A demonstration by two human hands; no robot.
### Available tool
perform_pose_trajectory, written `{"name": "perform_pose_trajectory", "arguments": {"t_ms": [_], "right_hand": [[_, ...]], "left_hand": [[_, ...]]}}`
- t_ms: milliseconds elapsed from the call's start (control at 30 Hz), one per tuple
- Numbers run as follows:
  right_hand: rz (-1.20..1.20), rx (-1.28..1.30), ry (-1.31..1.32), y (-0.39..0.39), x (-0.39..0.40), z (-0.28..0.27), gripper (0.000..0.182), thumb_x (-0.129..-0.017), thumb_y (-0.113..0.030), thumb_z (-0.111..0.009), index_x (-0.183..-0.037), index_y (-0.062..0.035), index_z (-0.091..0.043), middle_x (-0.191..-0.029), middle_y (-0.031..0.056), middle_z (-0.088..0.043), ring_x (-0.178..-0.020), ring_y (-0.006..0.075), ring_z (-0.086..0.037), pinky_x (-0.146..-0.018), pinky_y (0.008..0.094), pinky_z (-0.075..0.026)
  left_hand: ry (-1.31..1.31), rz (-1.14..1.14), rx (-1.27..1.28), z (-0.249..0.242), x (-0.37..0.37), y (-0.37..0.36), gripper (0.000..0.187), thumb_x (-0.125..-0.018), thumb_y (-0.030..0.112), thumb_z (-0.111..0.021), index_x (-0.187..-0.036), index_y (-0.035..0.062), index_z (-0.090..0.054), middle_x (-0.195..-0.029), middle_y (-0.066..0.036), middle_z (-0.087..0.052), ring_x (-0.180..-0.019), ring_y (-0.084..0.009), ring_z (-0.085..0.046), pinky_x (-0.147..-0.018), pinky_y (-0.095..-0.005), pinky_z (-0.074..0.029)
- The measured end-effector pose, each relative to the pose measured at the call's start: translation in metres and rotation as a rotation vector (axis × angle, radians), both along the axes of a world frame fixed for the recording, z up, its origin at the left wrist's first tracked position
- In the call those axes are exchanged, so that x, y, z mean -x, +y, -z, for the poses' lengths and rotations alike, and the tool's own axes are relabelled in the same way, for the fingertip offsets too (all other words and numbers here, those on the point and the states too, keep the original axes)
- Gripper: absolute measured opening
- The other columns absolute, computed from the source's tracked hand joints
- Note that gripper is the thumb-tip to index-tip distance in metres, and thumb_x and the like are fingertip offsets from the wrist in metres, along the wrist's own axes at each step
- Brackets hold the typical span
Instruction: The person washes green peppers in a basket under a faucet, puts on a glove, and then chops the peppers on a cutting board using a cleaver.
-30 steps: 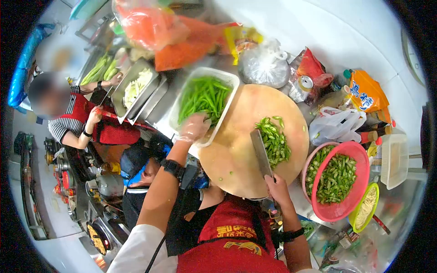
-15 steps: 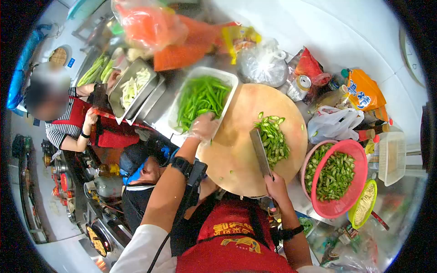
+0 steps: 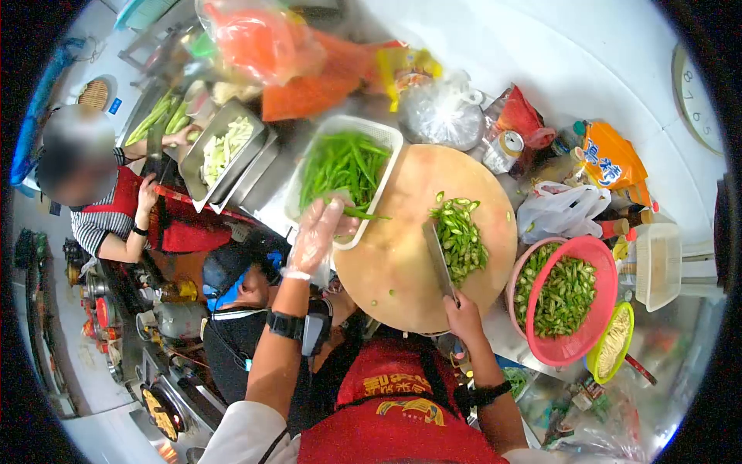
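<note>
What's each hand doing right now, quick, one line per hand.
Left hand: gloved, closed on green peppers at the white tray.
Right hand: closed on the cleaver handle.

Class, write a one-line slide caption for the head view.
Gloved left hand lifts green peppers from tray; right hand holds cleaver.

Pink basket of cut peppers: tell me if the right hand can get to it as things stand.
Probably yes. The right hand grips the cleaver on the chopping board, and the pink basket sits just beside the board on that side with nothing between them. The hand is full, though, so the cleaver would go along.
</note>
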State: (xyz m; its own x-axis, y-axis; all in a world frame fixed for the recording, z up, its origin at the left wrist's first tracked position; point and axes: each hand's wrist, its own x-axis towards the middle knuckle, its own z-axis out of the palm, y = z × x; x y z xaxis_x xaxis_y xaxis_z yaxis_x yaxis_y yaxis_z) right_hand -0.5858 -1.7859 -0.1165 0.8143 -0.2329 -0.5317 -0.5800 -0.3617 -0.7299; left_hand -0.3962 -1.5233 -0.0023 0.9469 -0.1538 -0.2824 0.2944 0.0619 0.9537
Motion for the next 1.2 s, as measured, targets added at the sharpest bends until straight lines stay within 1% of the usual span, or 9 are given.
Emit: {"name": "perform_pose_trajectory", "arguments": {"t_ms": [200, 400, 567, 633, 767, 833, 967, 1067, 1200], "right_hand": [[-0.02, -0.039, 0.007, 0.003, -0.002, -0.017, 0.044, -0.083, -0.03, -0.054, -0.12, -0.0057, -0.054, -0.089, 0.0205, -0.065, -0.081, 0.0285, -0.064, -0.075, 0.0374, -0.048], [-0.02, -0.138, 0.082, 0.012, -0.007, -0.015, 0.045, -0.084, -0.031, -0.056, -0.119, -0.0046, -0.055, -0.082, 0.0158, -0.065, -0.072, 0.0217, -0.062, -0.07, 0.0331, -0.048], [-0.007, -0.14, 0.05, 0.021, -0.001, -0.014, 0.042, -0.085, -0.031, -0.055, -0.117, -0.0035, -0.057, -0.07, 0.0096, -0.062, -0.062, 0.0165, -0.057, -0.062, 0.0299, -0.047], [0.028, -0.258, -0.014, 0.026, 0.002, -0.023, 0.024, -0.091, -0.022, -0.051, -0.104, -0.0027, -0.056, -0.053, -0.001, -0.045, -0.04, 0.0073, -0.041, -0.038, 0.0227, -0.032], [-0.009, -0.329, 0.036, 0.034, 0.0, -0.044, 0.025, -0.093, -0.025, -0.046, -0.098, -0.0025, -0.057, -0.053, 0.0002, -0.046, -0.04, 0.0076, -0.041, -0.039, 0.0234, -0.032], [-0.173, -0.233, 0.132, 0.035, -0.003, -0.041, 0.044, -0.09, -0.033, -0.05, -0.123, -0.0039, -0.051, -0.063, 0.0077, -0.057, -0.058, 0.0146, -0.056, -0.059, 0.0303, -0.047], [-0.303, -0.006, -0.01, 0.039, -0.004, -0.01, 0.044, -0.09, -0.033, -0.05, -0.122, -0.004, -0.052, -0.06, 0.0073, -0.055, -0.055, 0.0145, -0.054, -0.057, 0.0302, -0.047], [-0.227, -0.133, 0.128, 0.038, -0.006, -0.02, 0.043, -0.09, -0.032, -0.049, -0.121, -0.0025, -0.052, -0.058, 0.0065, -0.054, -0.053, 0.0137, -0.053, -0.055, 0.0291, -0.046], [-0.077, -0.29, 0.118, 0.027, 0.009, -0.033, 0.039, -0.091, -0.029, -0.048, -0.118, -0.0016, -0.055, -0.055, 0.0028, -0.05, -0.05, 0.0105, -0.048, -0.049, 0.0272, -0.041]], "left_hand": [[0.042, -0.108, 0.121, 0.06, 0.09, -0.041, 0.027, -0.089, 0.01, -0.055, -0.114, -0.0005, -0.05, -0.103, -0.01, -0.058, -0.088, -0.0163, -0.06, -0.082, -0.0293, -0.049], [0.359, -0.372, 0.405, 0.131, 0.139, -0.041, 0.025, -0.082, -0.001, -0.06, -0.104, -0.0006, -0.048, -0.088, -0.01, -0.06, -0.078, -0.0195, -0.061, -0.069, -0.0308, -0.053], [0.304, -0.313, 0.05, 0.128, 0.149, -0.031, 0.013, -0.083, 0.008, -0.06, -0.09, -0.0008, -0.054, -0.07, -0.006, -0.058, -0.057, -0.0134, -0.056, -0.054, -0.0249, -0.047], [0.287, -0.293, -0.016, 0.122, 0.149, -0.026, 0.012, -0.083, 0.009, -0.061, -0.087, -0.0003, -0.054, -0.069, -0.005, -0.058, -0.056, -0.0123, -0.055, -0.052, -0.0242, -0.046], [0.287, -0.204, -0.186, 0.138, 0.155, -0.016, 0.013, -0.082, 0.011, -0.064, -0.082, -0.0001, -0.057, -0.067, -0.004, -0.057, -0.054, -0.011, -0.053, -0.048, -0.0238, -0.042], [0.312, -0.186, -0.272, 0.123, 0.153, -0.017, 0.013, -0.08, 0.012, -0.064, -0.084, 0.0002, -0.06, -0.066, -0.006, -0.059, -0.056, -0.0124, -0.056, -0.051, -0.0253, -0.044], [0.335, 0.04, -0.655, 0.114, 0.153, -0.014, 0.02, -0.079, 0.016, -0.065, -0.095, 0.0035, -0.065, -0.07, -0.013, -0.063, -0.064, -0.0195, -0.062, -0.058, -0.0312, -0.047], [0.325, 0.308, -0.689, 0.102, 0.15, -0.008, 0.025, -0.08, 0.02, -0.063, -0.1, 0.0048, -0.064, -0.073, -0.016, -0.063, -0.069, -0.0235, -0.063, -0.062, -0.0352, -0.049], [0.319, 0.317, -0.573, 0.136, 0.172, -0.005, 0.027, -0.082, 0.023, -0.06, -0.1, 0.0022, -0.063, -0.075, -0.016, -0.063, -0.071, -0.0237, -0.063, -0.064, -0.0353, -0.048]]}}
